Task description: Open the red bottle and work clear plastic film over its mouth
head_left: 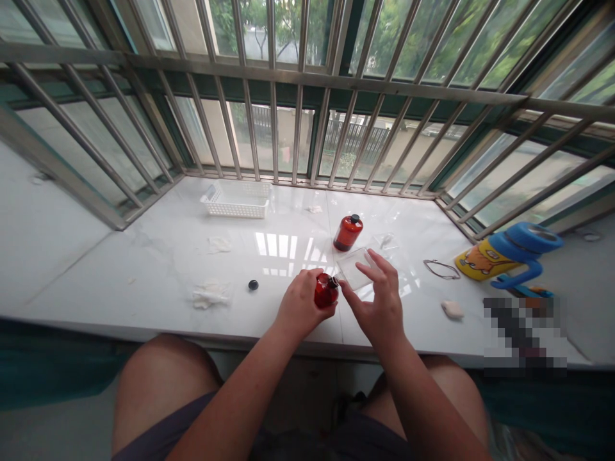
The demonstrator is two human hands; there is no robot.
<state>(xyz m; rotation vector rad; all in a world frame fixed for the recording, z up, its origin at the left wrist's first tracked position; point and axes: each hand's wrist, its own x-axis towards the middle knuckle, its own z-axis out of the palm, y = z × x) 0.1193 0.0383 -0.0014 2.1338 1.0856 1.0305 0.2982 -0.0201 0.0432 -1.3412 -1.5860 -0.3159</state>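
Single head cam, looking forward and down from close above the surface, facing the barred window.

The left hand is gripping a small red bottle near the sill's front edge, and the right hand is pinching a clear packet just beside it, so the middle front is being taken up. A capped red bottle is standing just behind them, blocking a straight reach farther. To the left, a black cap and crumpled tissue are lying in the way; the white basket is sitting far left. To the right, a wire loop, a white lump and a toppled yellow-and-blue cup are crowding the surface. Window bars are closing off the far side.
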